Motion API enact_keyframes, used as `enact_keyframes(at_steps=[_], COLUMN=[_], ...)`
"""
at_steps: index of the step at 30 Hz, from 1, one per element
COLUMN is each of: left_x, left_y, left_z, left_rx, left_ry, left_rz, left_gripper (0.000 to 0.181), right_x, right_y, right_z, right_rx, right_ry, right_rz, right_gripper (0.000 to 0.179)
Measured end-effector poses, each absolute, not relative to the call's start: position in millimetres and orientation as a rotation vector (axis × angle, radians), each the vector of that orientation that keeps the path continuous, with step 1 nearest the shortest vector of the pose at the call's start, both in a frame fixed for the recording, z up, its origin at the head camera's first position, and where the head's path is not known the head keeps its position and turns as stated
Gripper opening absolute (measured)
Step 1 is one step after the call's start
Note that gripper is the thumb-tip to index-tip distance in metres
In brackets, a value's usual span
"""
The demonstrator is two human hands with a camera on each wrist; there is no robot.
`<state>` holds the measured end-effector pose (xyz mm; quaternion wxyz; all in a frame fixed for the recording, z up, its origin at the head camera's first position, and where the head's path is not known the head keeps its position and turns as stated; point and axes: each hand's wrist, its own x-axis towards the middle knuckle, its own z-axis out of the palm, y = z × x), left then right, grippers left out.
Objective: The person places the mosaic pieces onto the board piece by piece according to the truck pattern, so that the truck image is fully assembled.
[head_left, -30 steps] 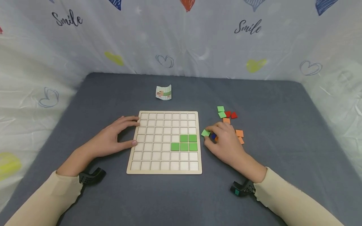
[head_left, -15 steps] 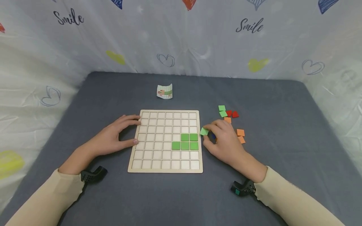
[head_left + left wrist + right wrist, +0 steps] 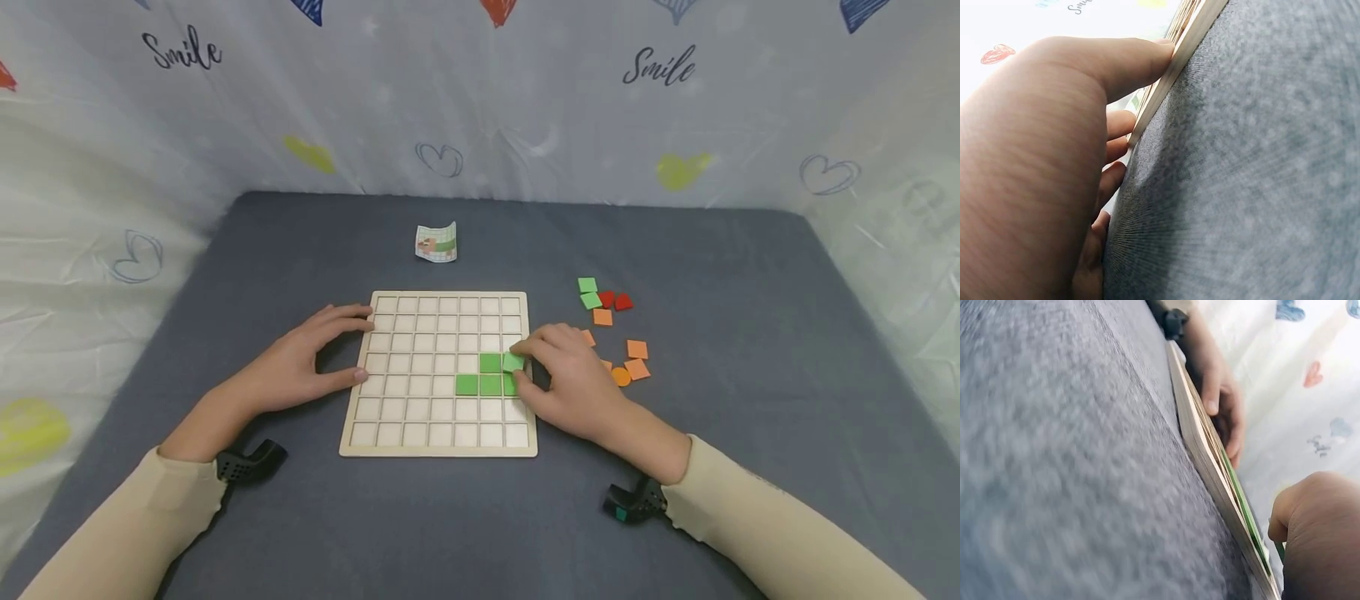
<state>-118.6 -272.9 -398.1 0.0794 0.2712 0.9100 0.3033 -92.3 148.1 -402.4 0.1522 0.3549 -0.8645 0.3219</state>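
Right hand (image 3: pixel 570 387) over right edge of wooden grid board (image 3: pixel 420 417), fingers curled, grip pinched on light green tile (image 3: pixel 513 362). Tile tilted, held just above the board's rightmost column, at the fingertips. Immediately left of the grip: green tiles (image 3: pixel 480 375) already seated in cells, one in the same row, more in the row below, partly covered by the hand. Right of the grip, on grey tabletop (image 3: pixel 735 333): loose tiles (image 3: pixel 611 333) scattered near the knuckles, orange squares and one orange disc closest, two green and two red farther back. Seen edge-on in right wrist view: board (image 3: pixel 1210 462) with green strip along its top, curled knuckles at lower right.

Left hand (image 3: pixel 300 367) well apart from the grip, across the board at its left edge. Fingers straight and spread, grip apart, holding nothing; index tip touching the upper left edge, thumb tip pressed against the edge lower down. Confirmed in left wrist view: thumb (image 3: pixel 1129 62) against the wooden edge (image 3: pixel 1179 56). Behind the board, far from both hands: small curled pattern card (image 3: pixel 437 242) standing on tabletop. Around three sides: white curtain (image 3: pixel 525 108) printed with hearts and "Smile".
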Motion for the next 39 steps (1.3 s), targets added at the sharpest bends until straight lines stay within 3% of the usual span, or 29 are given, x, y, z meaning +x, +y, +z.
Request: enact_keyframes(at_steps=[39], left_x=[-117.7], left_y=[-274.4], left_z=[-397.0], left_rx=[0.809], left_ry=[2.714], left_rz=[0.94], left_gripper=[0.063], right_x=[-108.7], right_y=[95.6], right_z=[-398.7], right_rx=[1.163], right_ry=[-2.587], right_rz=[0.832], right_gripper=[0.023])
